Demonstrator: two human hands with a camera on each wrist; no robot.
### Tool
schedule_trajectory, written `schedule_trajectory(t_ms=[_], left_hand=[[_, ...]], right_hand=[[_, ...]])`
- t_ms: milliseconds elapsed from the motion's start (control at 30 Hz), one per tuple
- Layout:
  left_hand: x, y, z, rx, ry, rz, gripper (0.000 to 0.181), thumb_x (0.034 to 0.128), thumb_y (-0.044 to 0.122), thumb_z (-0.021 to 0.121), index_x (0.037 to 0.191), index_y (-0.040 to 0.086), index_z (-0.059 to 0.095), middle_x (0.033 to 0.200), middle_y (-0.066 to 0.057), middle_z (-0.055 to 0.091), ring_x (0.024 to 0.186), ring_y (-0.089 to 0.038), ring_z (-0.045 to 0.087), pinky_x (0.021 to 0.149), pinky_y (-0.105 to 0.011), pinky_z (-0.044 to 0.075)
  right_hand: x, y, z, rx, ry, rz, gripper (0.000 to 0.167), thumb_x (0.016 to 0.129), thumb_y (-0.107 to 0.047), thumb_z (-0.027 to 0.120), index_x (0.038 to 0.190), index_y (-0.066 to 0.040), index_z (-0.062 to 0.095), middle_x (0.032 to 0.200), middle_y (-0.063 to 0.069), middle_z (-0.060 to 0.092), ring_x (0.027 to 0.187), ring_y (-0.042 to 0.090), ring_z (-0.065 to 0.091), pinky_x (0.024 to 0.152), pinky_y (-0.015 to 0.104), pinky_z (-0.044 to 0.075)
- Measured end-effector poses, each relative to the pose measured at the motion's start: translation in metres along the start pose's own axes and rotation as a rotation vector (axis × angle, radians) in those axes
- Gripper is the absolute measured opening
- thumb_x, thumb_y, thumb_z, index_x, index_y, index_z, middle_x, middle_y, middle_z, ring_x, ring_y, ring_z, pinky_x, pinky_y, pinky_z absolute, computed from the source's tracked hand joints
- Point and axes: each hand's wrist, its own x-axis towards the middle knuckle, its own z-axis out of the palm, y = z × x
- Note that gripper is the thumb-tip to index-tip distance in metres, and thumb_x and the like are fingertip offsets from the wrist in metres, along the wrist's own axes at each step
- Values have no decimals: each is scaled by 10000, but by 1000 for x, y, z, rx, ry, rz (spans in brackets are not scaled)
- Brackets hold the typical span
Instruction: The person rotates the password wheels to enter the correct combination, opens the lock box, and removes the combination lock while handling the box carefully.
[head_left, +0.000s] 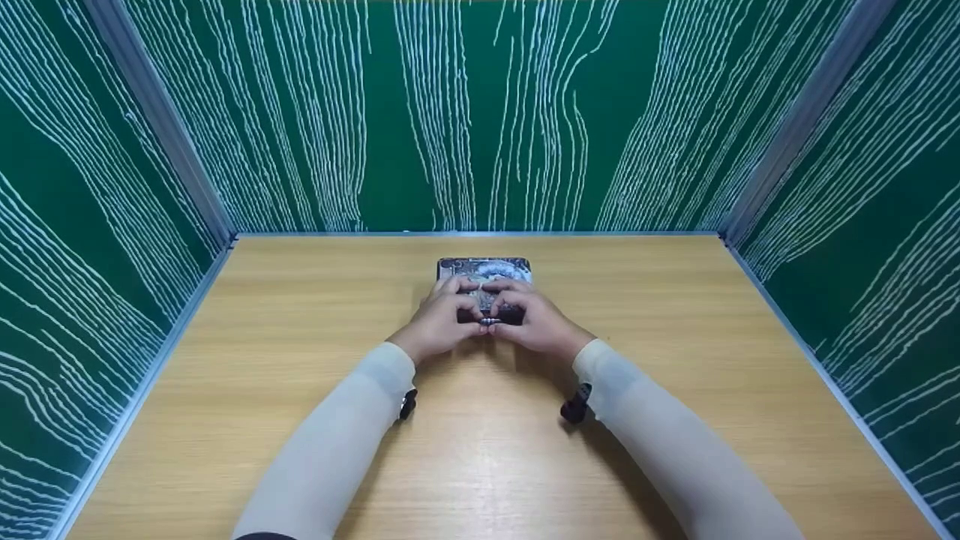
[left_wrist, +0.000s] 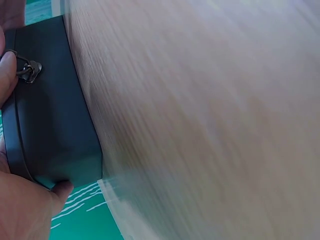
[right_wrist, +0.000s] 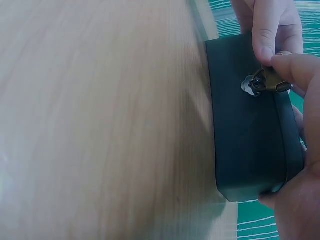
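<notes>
A small dark box (head_left: 486,268) with a patterned lid stands on the table near its far side. My left hand (head_left: 439,322) and right hand (head_left: 541,322) hold it from either side, fingers over the lid and along its ends. Both thumbs meet at the metal latch (head_left: 489,321) on the front face. In the right wrist view, the fingertips pinch the bronze-coloured clasp (right_wrist: 272,82), which hangs from a silvery plate (right_wrist: 248,86). The lid looks closed, its seam visible on the box (left_wrist: 55,120) in the left wrist view. Hands cover part of the lid.
The wooden table (head_left: 480,450) stretches toward me under both forearms. Green panels (head_left: 382,112) with white wavy lines rise behind it and on both sides, joined by grey posts (head_left: 161,120). A dark strap device (head_left: 576,405) sits at the right wrist.
</notes>
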Motion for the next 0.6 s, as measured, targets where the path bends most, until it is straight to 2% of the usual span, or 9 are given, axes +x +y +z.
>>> schedule_trajectory(t_ms=[400,600], left_hand=[[1,-1,0,14,5,19,173,984,300,914,911,203,790,1650,-9,532,1656,-310,347,1375,-584,305],[1,0,1,15,6,13,170,978,308,916,921,214,787,1655,-6,526,1680,-323,328,1380,-618,284]], right_hand=[[-1,-3,-1,-11,-10,47,121,1012,-222,846,1105,-170,790,1702,65,583,1665,402,427,1407,663,238],[-2,-3,-1,-23,-11,47,160,999,-224,855,1130,-176,777,1697,50,586,1656,394,437,1401,663,255]])
